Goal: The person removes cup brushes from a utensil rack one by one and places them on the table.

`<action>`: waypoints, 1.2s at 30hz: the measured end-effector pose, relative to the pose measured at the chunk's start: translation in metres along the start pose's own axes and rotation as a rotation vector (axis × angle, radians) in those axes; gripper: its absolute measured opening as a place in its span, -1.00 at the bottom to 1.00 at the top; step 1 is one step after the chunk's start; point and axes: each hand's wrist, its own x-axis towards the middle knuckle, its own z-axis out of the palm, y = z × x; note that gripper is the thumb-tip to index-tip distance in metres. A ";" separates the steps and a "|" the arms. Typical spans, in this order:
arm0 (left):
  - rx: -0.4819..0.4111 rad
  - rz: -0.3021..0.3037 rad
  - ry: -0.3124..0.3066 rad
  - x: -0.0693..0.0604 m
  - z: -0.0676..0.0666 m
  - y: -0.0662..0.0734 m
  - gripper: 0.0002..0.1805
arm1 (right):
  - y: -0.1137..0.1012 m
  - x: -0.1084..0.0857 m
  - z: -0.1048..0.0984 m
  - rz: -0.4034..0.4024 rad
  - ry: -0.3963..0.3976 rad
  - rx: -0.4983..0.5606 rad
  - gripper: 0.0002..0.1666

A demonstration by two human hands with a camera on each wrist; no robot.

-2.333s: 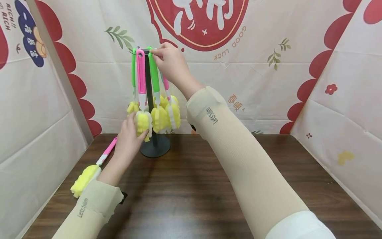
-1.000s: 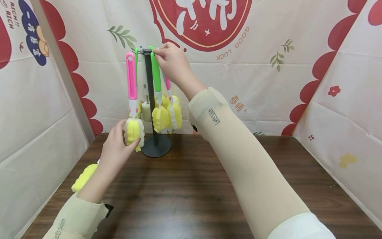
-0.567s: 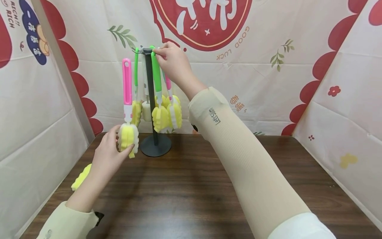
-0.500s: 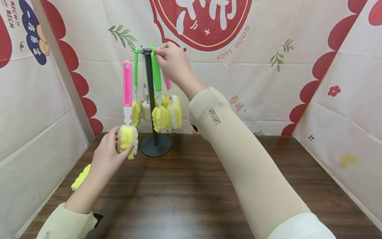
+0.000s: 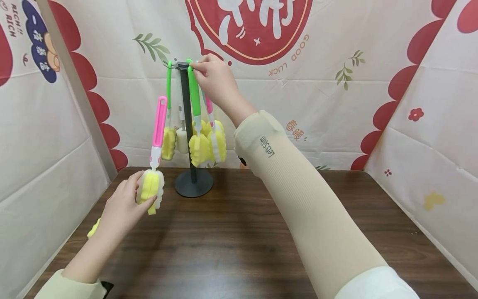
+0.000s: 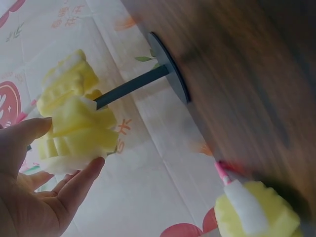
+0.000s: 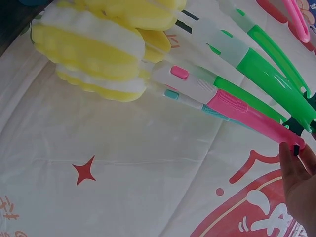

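My left hand (image 5: 123, 203) holds a pink-handled sponge brush (image 5: 159, 124) by its yellow-and-white sponge head, handle pointing up and leaning slightly right. In the left wrist view, the thumb and fingers (image 6: 81, 185) curl round that sponge (image 6: 81, 131). The brush is apart from the black stand (image 5: 194, 185), lower and to its left. My right hand (image 5: 216, 79) is at the stand's top; in the right wrist view its fingertips pinch a dark hook end (image 7: 296, 149) by the end of a hanging pink handle (image 7: 256, 118). Green-handled brushes (image 5: 194, 93) hang there too.
Another sponge brush lies on the table at left, mostly hidden behind my left forearm; its sponge (image 6: 259, 212) shows in the left wrist view. A white-headed brush (image 5: 182, 140) hangs behind the pole. Printed cloth (image 5: 336, 124) encloses the wooden table (image 5: 261, 232) on three sides.
My left hand has taken the pink-handled brush off the stand and carried it down and left, towards me. The right hand stays at the stand's top.
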 end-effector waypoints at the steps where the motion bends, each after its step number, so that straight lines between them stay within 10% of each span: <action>1: 0.002 -0.001 -0.003 -0.001 -0.001 -0.001 -0.25 | 0.000 0.000 0.000 0.000 0.000 0.002 -0.56; 36: 0.036 -0.085 -0.220 -0.023 -0.009 -0.028 -0.23 | 0.001 0.001 0.001 0.004 0.003 0.026 -0.56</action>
